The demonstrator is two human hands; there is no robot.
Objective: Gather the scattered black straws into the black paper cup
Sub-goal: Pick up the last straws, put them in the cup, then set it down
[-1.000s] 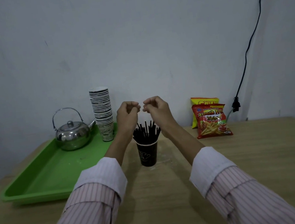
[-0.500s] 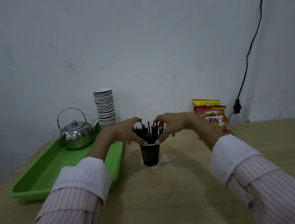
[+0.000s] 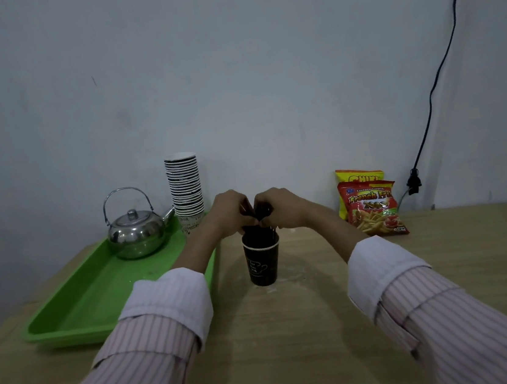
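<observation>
The black paper cup stands upright in the middle of the wooden table. A bundle of black straws sticks up out of it. My left hand and my right hand meet just above the cup's rim and close around the bundle from both sides. The fingers hide most of the straws, so only a few dark tips show between the hands. No loose straws are visible on the table.
A green tray lies at the left with a steel kettle and a tall stack of paper cups at its far end. Two snack bags lean on the wall at the right. A black cable hangs down the wall.
My hands came down from above the straws and closed in on the bundle at the cup's rim. The straws were fanned out before and are now squeezed together.
</observation>
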